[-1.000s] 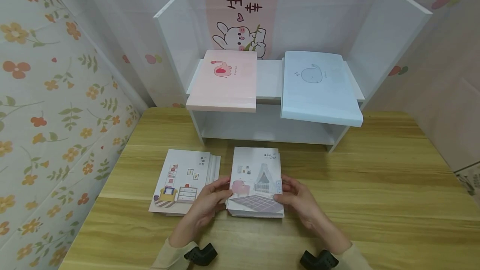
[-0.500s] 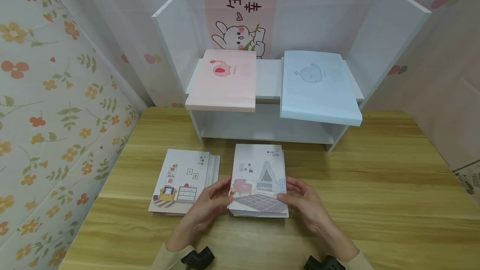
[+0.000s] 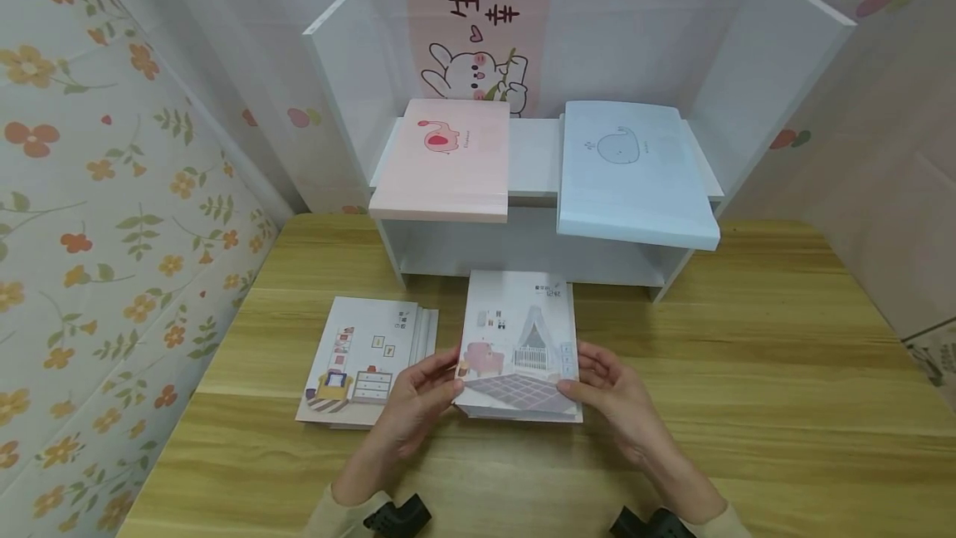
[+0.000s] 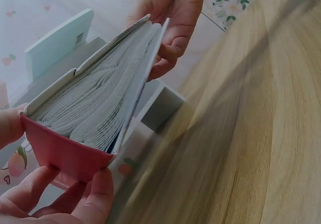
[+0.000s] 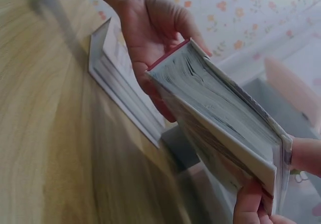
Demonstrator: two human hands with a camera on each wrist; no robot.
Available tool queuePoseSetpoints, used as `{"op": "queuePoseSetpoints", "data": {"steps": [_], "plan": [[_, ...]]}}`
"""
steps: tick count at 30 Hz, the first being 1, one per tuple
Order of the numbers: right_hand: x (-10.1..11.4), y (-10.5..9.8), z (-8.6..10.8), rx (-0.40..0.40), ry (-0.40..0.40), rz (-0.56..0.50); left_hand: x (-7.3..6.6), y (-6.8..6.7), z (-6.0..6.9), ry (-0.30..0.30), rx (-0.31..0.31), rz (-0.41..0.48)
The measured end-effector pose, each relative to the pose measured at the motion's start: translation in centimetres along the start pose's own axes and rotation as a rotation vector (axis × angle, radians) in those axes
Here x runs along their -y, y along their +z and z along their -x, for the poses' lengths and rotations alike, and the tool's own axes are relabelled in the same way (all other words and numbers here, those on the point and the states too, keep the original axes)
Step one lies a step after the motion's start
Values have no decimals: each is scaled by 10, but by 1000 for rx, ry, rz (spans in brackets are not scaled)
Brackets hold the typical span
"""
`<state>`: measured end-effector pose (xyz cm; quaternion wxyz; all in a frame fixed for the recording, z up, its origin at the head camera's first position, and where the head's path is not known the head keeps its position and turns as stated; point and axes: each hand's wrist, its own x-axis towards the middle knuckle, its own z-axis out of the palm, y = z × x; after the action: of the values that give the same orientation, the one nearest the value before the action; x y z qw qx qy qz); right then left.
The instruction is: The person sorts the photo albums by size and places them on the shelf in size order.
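Between both hands a thick book (image 3: 515,339) with a room drawing on its white cover is held above the table. My left hand (image 3: 418,401) grips its left side, thumb on the cover; in the left wrist view the fingers (image 4: 95,189) lie on the red spine (image 4: 67,148). On the opposite side my right hand (image 3: 616,397) pinches the cover edges, with its thumb on top. Both wrist views show the tightly packed page edges (image 5: 215,103). To the left, a similar book (image 3: 358,359) with a yellow armchair drawing lies on the table, partly behind the left hand.
A white shelf unit (image 3: 534,247) stands behind the hands, with tall side panels. A pink elephant album (image 3: 448,168) and a blue whale album (image 3: 635,181) lie on its upper board, overhanging the front. Wooden table (image 3: 777,372) extends to the right. A flowered curtain (image 3: 134,272) hangs at left.
Both hands have raised the book and shifted it slightly forward and right, so its far edge now overlaps the shelf's lower front. The book at left and the two albums have stayed put.
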<state>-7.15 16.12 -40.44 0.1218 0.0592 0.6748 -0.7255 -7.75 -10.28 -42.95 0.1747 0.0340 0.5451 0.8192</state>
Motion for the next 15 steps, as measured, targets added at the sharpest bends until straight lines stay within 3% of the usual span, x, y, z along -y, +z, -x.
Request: {"op": "queuePoseSetpoints", "data": {"steps": [9,15], "plan": [[5,-4,3,111,-58,-23,-5,7,1,-2,-130,31],[7,-6,4,181,-121,-63,-9,10,2,18,-159,31]]}}
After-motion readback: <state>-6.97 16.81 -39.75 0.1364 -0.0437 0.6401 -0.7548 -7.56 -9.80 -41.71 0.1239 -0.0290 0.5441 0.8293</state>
